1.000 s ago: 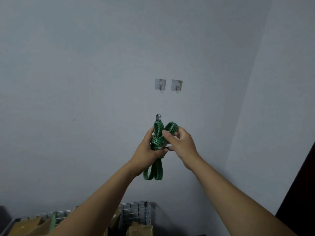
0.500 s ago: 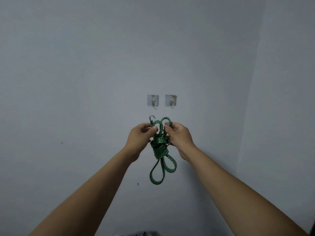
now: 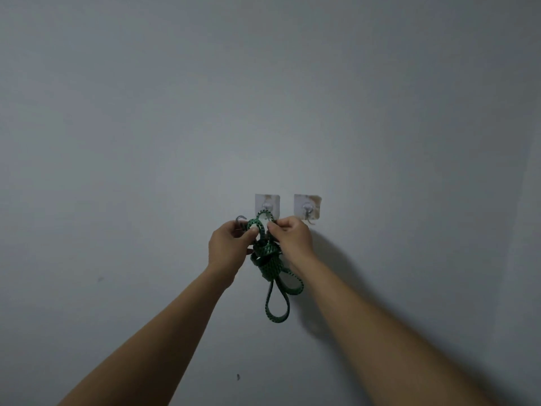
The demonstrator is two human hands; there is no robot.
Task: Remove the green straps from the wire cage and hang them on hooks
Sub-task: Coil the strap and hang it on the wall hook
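On the grey wall point(image 3: 146, 112), at mid height: two clear stick-on hooks, side by side, each a square pad with a small metal hook.

- Left hook point(image 3: 267, 206): the top loop of the strap lies right at its lower edge. Whether the loop is already over the metal part cannot be told.
- Right hook point(image 3: 307, 208): nothing hangs from it. The pad is discoloured at its upper right corner, and the right hand's knuckles are just below it.
- Green strap point(image 3: 268, 259): green with black flecks, wound into a knotted bundle between the two hands. One loop is raised at the top and two longer loops hang down below the bundle, close to the wall.
- Metal end hook point(image 3: 240, 220): grey, standing up just above the left hand.
- Left hand point(image 3: 231, 247): fingers point(image 3: 253, 230) curled, pinching the strap at the left of the top loop.
- Right hand point(image 3: 291, 240): fingers point(image 3: 273, 228) curled, pinching the strap at the right of the top loop.
- Both forearms are bare and reach up from the near edge.
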